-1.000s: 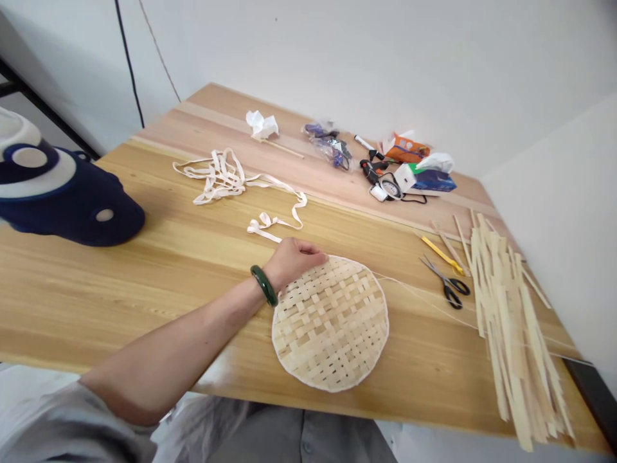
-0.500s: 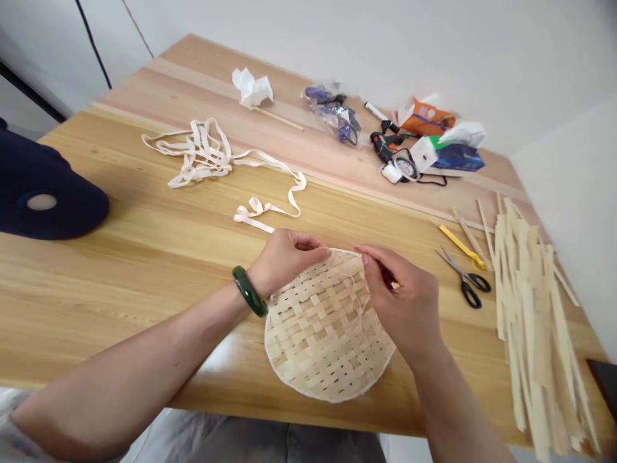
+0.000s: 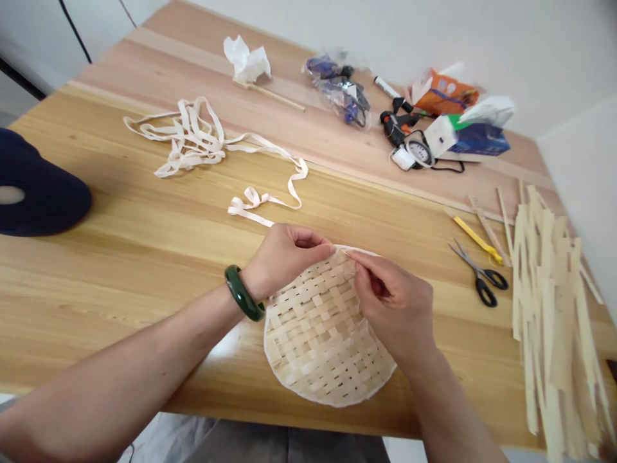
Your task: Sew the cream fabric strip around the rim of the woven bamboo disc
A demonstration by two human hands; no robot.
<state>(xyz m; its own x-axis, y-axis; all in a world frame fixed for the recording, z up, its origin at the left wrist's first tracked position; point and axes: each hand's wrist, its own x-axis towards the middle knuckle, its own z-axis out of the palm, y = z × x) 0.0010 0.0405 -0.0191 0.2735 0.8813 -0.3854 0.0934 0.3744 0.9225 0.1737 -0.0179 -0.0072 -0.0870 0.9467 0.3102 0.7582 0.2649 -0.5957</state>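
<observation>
Since the earlier view, my right hand (image 3: 395, 305) has come in, pinching a thin strand (image 3: 355, 283) at the rim of the woven bamboo disc (image 3: 322, 347); my left hand (image 3: 284, 257) grips the rim nearby. Rim binding seems in hand, and the strand looks due for drawing through.

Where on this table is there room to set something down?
The wooden table shows bare wood between the navy padded object and the left hand, and between the right hand and the scissors. It's crowded at the far right, around the blue box and plastic bag, and by the bamboo strips.
</observation>
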